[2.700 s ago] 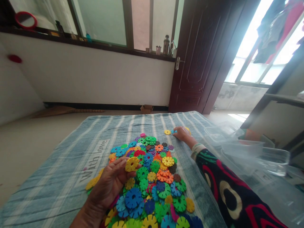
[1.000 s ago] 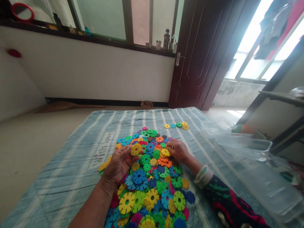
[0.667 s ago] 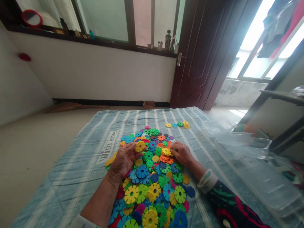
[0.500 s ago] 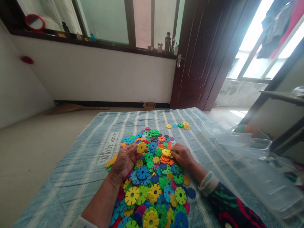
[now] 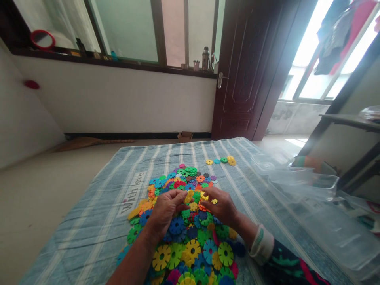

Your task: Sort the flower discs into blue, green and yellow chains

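Note:
A yellow notched plastic building disc (image 5: 189,196) is pinched between the thumb and fingers of my left hand (image 5: 168,208), above the pile. My right hand (image 5: 221,204) is just to its right, fingers curled over the heap. Between its thumb and forefinger shows part of another yellow disc (image 5: 214,201), partly hidden by the fingers. Beneath both hands spreads a heap of loose snowflake discs in many colours, with a blue disc (image 5: 177,225) and a yellow disc (image 5: 162,257) on top.
A striped blue cloth (image 5: 97,221) covers the surface under the pile. Toward the far edge, several discs lie in a short row, among them a green disc (image 5: 223,160). Clear plastic containers (image 5: 335,233) stand on the right. A dark red door (image 5: 246,79) is beyond.
My left hand has moved right with its yellow disc, toward my right hand. My right hand has shifted left over the pile, its fingers now more spread. The view has tilted slightly.

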### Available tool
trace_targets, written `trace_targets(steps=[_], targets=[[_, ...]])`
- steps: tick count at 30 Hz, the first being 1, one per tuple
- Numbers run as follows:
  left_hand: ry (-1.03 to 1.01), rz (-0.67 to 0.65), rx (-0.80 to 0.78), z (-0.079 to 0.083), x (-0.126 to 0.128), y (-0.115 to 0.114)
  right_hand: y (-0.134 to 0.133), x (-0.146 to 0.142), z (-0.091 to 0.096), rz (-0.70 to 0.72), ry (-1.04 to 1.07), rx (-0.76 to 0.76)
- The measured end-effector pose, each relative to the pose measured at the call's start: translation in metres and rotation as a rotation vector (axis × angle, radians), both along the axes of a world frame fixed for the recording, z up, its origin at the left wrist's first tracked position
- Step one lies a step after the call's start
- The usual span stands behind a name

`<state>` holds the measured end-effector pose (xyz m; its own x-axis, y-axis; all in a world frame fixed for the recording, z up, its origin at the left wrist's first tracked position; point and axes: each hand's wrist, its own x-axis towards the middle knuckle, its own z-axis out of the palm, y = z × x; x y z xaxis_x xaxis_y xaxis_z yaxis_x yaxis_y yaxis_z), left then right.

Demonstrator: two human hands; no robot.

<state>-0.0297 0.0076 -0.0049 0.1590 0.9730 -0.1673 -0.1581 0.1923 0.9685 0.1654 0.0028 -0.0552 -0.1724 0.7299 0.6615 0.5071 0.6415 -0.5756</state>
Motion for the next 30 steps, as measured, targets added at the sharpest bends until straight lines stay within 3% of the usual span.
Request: trace_targets(steps=[5,9,13,19,26,30], targets=[[0.081,-0.071,0.025,0.004,0.015,-0.011,-0.005,-0.009,0.004,0.039,-0.012,0.01],[0.11,-0.07,-0.01,0.003,0.02,-0.013,-0.003,-0.012,0.002,0.021,0.027,-0.069],[0.14,-0.092,-0.028,-0.001,0.02,-0.012,-0.002,-0.013,0.0,0.047,0.071,-0.154],[0.113,-0.084,-0.035,-0.007,0.02,-0.008,0.0,-0.016,-0.001,-0.001,0.084,-0.149],[0.096,-0.078,-0.053,0.0,0.02,-0.011,0.002,-0.016,-0.003,-0.043,0.115,-0.137],[0.079,-0.096,-0.072,0.002,0.02,-0.011,0.004,-0.017,-0.003,-0.021,0.252,-0.222]])
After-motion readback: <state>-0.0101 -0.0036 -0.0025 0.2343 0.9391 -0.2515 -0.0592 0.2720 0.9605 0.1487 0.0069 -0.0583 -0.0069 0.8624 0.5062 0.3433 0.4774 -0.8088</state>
